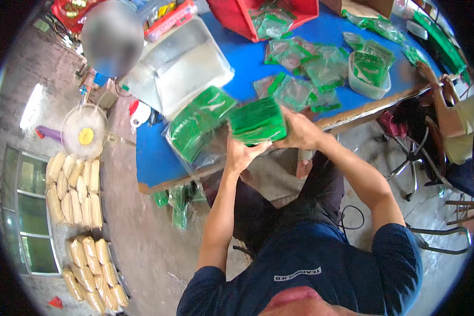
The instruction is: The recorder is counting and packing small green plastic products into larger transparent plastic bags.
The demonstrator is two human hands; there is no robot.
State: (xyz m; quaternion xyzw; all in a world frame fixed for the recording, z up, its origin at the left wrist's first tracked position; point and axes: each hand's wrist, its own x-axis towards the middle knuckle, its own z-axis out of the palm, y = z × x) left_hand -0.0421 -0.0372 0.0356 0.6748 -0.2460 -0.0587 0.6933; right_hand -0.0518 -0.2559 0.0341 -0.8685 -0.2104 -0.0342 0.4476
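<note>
Between my two hands, just above the table's near edge, I hold a thick stack of green packets [257, 120]. My left hand [243, 154] is closed under its near left side. Against the right side of the stack, my right hand [300, 130] grips with the fingers partly hidden behind it. A clear plastic bag [195, 129] filled with green packets lies just left of the stack, on the blue table [151, 158]. Beyond the stack, loose clear-and-green packets [289, 92] are scattered over the tabletop.
A white tray [195, 63] sits at the back left, a red bin [231, 18] at the back. A clear tub [371, 90] of packets stands right. Another person's hand [425, 72] rests at the far right. Fan [85, 136] and wrapped bundles [73, 189] are left.
</note>
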